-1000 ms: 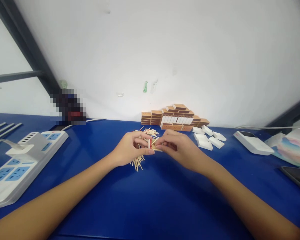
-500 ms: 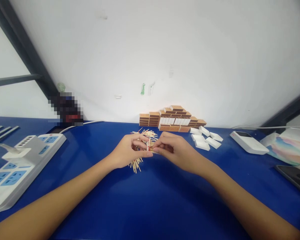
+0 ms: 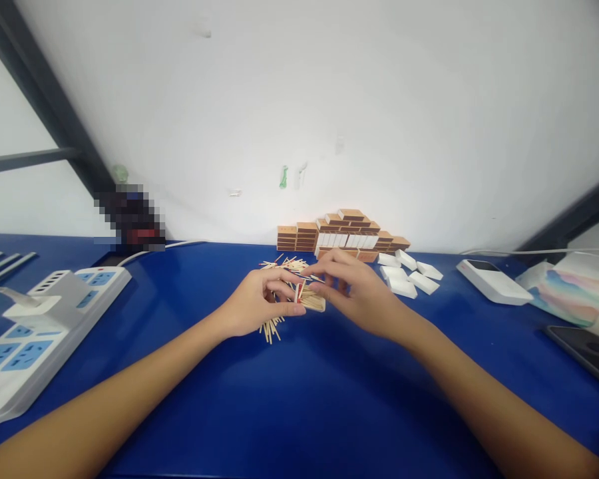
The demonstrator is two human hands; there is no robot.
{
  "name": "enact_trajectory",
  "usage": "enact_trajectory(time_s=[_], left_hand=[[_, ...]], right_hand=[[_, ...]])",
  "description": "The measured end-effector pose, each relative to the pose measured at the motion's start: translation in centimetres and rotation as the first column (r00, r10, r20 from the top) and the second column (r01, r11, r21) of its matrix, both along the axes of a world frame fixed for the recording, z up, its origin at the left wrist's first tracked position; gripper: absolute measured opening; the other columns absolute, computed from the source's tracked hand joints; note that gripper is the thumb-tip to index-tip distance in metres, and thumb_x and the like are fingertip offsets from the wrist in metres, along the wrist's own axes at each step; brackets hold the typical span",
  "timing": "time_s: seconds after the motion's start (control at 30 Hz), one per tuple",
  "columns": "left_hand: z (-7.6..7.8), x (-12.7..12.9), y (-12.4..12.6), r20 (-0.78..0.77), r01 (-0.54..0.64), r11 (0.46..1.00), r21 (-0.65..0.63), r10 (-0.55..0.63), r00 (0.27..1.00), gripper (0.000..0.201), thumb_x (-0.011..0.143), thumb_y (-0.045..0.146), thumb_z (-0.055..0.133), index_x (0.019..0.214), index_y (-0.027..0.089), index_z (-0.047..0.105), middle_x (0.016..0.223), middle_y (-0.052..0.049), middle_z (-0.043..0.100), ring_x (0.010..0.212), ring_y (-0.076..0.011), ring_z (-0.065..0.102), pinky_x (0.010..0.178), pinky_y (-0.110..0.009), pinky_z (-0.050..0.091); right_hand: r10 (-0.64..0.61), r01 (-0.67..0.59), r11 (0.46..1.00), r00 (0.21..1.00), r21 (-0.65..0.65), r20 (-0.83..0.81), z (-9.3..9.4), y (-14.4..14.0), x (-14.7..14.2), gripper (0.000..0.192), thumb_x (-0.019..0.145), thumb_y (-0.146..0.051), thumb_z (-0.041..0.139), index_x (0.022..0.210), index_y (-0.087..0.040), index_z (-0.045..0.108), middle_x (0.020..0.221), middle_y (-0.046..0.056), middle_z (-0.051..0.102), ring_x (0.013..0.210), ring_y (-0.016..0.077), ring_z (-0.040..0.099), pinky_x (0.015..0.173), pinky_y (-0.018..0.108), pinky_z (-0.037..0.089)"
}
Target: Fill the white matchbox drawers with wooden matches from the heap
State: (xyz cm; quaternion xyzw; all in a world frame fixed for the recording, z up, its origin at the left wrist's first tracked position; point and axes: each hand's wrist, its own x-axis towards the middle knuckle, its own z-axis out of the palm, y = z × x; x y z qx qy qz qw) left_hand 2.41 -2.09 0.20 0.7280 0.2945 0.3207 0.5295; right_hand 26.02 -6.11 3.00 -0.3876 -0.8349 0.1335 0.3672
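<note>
Centre of frame, on the blue tabletop (image 3: pixel 299 399): both hands meet over a loose heap of matches (image 3: pixel 279 293).

Left hand (image 3: pixel 257 306): fingers curled, grip closed on a small open tray (image 3: pixel 310 299), pinched at its near end with thumb below. Tray is tilted, open side turned toward the right hand, which I judge keeps the mouth easy to reach. It is held just above the heap, not resting flat.

Right hand (image 3: pixel 359 293): fingertips narrowed at the tray's upper edge, seemingly pinching a match or two; the sticks there are too fine to count. Other fingers fanned loosely.

Tray: pale, shallow, card-like, with a layer of tan sticks lying lengthwise inside. A red-and-white end shows beside the left thumb. Matches in the heap are thin, light wood, lying crossed at all angles, some poking out below the left hand.

Behind, upper centre against the wall: a stack of brown boxes (image 3: pixel 339 233), brick-laid. Just right of it, white sleeves (image 3: pixel 404 276) scattered flat, within the right hand's reach. Far left: a power strip (image 3: pixel 40 326). Right edge: a white device (image 3: pixel 494 283).
</note>
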Motion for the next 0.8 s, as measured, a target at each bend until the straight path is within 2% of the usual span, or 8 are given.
enact_trajectory(time_s=[0.07,0.2,0.43,0.53,0.6,0.67,0.73,0.8], left_hand=[[0.0,0.0,0.1,0.002,-0.007,1.000,-0.002,0.007,1.000,0.047,0.076,0.035,0.091,0.115,0.019,0.072,0.086,-0.004,0.080,0.069,-0.0136,0.066,0.065,-0.026,0.046],[-0.2,0.0,0.1,-0.010,0.003,1.000,0.008,-0.003,1.000,0.046,0.076,0.036,0.091,0.114,0.019,0.072,0.086,-0.004,0.080,0.070,-0.0144,0.068,0.066,-0.026,0.047],[-0.3,0.0,-0.1,-0.024,0.029,0.999,-0.015,-0.029,0.999,0.048,0.077,0.039,0.089,0.117,0.019,0.071,0.093,-0.008,0.082,0.081,-0.0213,0.075,0.071,-0.031,0.053],[-0.2,0.0,0.0,-0.004,-0.041,0.998,-0.044,0.041,0.999,0.050,0.073,0.036,0.091,0.116,0.018,0.072,0.090,-0.007,0.081,0.076,-0.0205,0.074,0.070,-0.031,0.054],[-0.1,0.1,0.1,0.025,-0.122,0.991,-0.062,0.124,0.992,0.051,0.072,0.034,0.092,0.115,0.017,0.071,0.089,-0.008,0.081,0.077,-0.0210,0.075,0.070,-0.031,0.056],[0.1,0.2,0.2,0.047,-0.220,0.975,-0.041,0.222,0.974,0.051,0.072,0.034,0.091,0.116,0.016,0.071,0.088,-0.008,0.081,0.074,-0.0207,0.074,0.068,-0.031,0.056],[0.3,0.2,0.4,0.071,-0.297,0.955,-0.013,0.297,0.952,0.052,0.072,0.036,0.091,0.116,0.015,0.071,0.089,-0.009,0.081,0.071,-0.0198,0.073,0.064,-0.030,0.055],[0.5,0.1,0.4,0.105,-0.339,0.941,-0.023,0.339,0.935,0.052,0.073,0.037,0.090,0.116,0.015,0.070,0.089,-0.009,0.081,0.070,-0.0191,0.072,0.063,-0.029,0.055]], right_hand=[[0.020,-0.020,1.000,1.000,-0.003,0.017,-0.2,0.2,0.1,0.023,0.100,-0.023,0.060,0.119,-0.029,0.071,0.103,0.005,0.060,0.082,0.0170,0.058,0.070,0.033,0.049],[0.007,-0.009,1.000,0.998,0.030,0.055,-0.6,0.3,0.2,0.018,0.100,-0.020,0.061,0.113,-0.026,0.072,0.099,0.005,0.060,0.083,0.0169,0.059,0.073,0.033,0.049],[0.027,-0.034,0.996,0.996,0.081,0.088,-0.5,0.0,-0.1,0.016,0.102,-0.016,0.056,0.111,-0.024,0.067,0.102,0.005,0.061,0.087,0.0165,0.060,0.074,0.031,0.048],[-0.035,0.027,0.987,0.998,0.160,0.052,0.0,-0.2,-0.2,0.013,0.102,-0.018,0.054,0.104,-0.022,0.066,0.095,0.004,0.062,0.081,0.0157,0.057,0.069,0.030,0.046],[-0.094,0.088,0.970,0.995,0.226,0.017,0.4,-0.5,-0.4,0.010,0.101,-0.020,0.056,0.098,-0.022,0.065,0.088,0.003,0.060,0.075,0.0148,0.054,0.067,0.030,0.044],[-0.101,0.092,0.965,0.995,0.244,0.022,0.5,-1.0,-0.7,0.008,0.099,-0.021,0.060,0.094,-0.021,0.066,0.080,0.000,0.056,0.069,0.0137,0.051,0.065,0.029,0.043],[-0.047,0.029,0.985,0.994,0.173,0.102,0.1,-1.5,-1.3,0.006,0.097,-0.023,0.063,0.093,-0.021,0.067,0.074,-0.002,0.054,0.066,0.0130,0.051,0.063,0.029,0.041],[0.019,-0.031,0.998,0.975,0.051,0.223,-0.8,-1.9,-2.1,0.006,0.097,-0.022,0.063,0.097,-0.021,0.069,0.078,-0.001,0.059,0.068,0.0134,0.055,0.064,0.029,0.042]])
